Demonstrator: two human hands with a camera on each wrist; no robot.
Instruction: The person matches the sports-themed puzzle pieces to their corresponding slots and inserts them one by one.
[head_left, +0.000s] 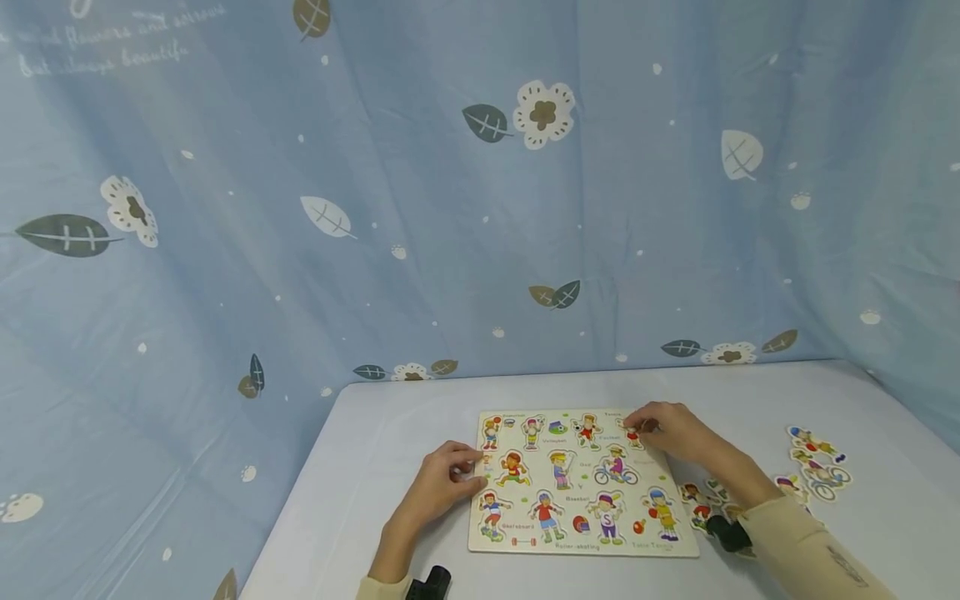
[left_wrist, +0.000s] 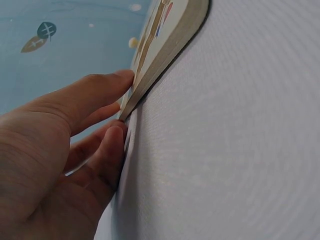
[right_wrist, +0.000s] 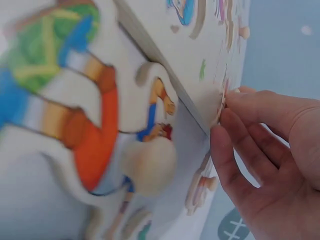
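Note:
A flat wooden peg-puzzle board [head_left: 538, 473] with printed sports figures lies on the white table. At its left edge is my left hand [head_left: 442, 477]; thumb and fingertips rest against the edge, and the left wrist view shows the board's rounded corner beyond them. My right hand [head_left: 677, 429] is at the far right corner of the board, its thumb and fingers pinching a small figure puzzle piece [head_left: 633, 437]. From the right wrist, only a thin edge of that piece [right_wrist: 221, 104] shows between the fingertips. Other figures sit across the board.
Loose puzzle pieces [head_left: 696, 505] lie beside the board, partly under my right forearm. Farther right are more loose pieces [head_left: 825, 477]. One near piece carries a round wooden knob [right_wrist: 150, 167]. A blue patterned curtain [head_left: 480, 208] hangs behind the table.

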